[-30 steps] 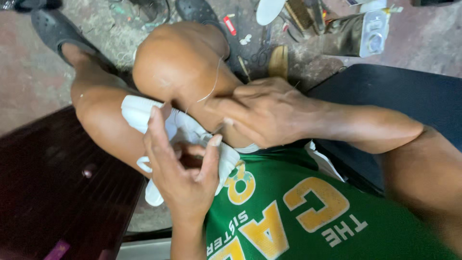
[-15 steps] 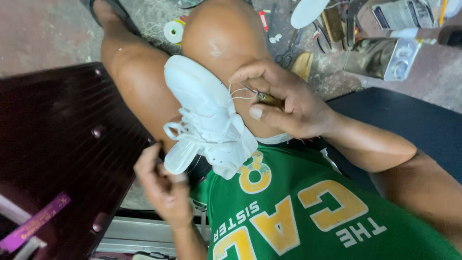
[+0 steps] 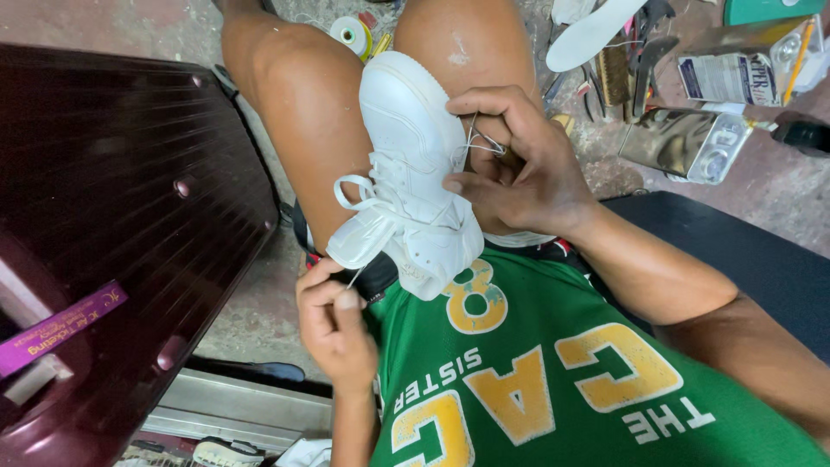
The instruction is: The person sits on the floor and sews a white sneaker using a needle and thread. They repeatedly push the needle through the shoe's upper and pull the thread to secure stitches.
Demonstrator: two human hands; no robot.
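**Two pinches on one thread, shoe wedged between the knees**

The right hand (image 3: pixel 519 173) is closed in a pinch at the right edge of the white leather sneaker (image 3: pixel 415 164). Thumb and forefinger are pressed together on the thin white thread (image 3: pixel 474 138) where it loops out beside the sole, and the other fingers curl behind the shoe. Whether a needle sits in that pinch cannot be told. The left hand (image 3: pixel 335 324), nearer the body and to the left, has its thumb pressed onto its forefinger over the other end of a fine thread that runs up to the shoe's heel end.

The sneaker lies on the lap between the two bare thighs, toe pointing away and opening toward the green jersey with yellow lettering (image 3: pixel 519 380). Its white laces hang in a loose loop on the left side.

To do this stitch well, I judge that the pull should run in line with the seam, with both pinches close to the leather so the thread tightens without cutting the edge. The thighs should squeeze the shoe firmly so it does not twist under tension. The loose lace loop lies near the left-hand thread and could snag it.

A dark red ribbed panel (image 3: pixel 130 173) fills the left. On the far floor are a small roll of tape (image 3: pixel 350 35), a white insole (image 3: pixel 596 35) and dented metal tins (image 3: pixel 692 143).
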